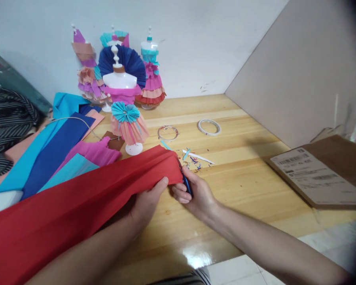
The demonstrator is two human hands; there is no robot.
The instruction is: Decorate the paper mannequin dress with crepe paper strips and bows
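A long folded strip of red crepe paper [106, 186] stretches from the lower left to the middle of the table. My left hand [148, 202] grips it from below near its right end, thumb on top. At that end, my right hand [197, 194] is closed around the dark blue handle of what look like scissors [187, 186]. Their blades are mostly hidden at the paper's edge. Small paper scraps [195, 161] and a white strip [198, 156] lie just beyond my right hand.
Several small dress forms in crepe-paper outfits stand at the back, the nearest form [120, 81] with a blue collar. Folded coloured paper [56, 146] lies left. Two tape rolls, a thin roll [168, 139] and a white roll [209, 133], lie mid-table. A labelled cardboard package [341, 158] sits right.
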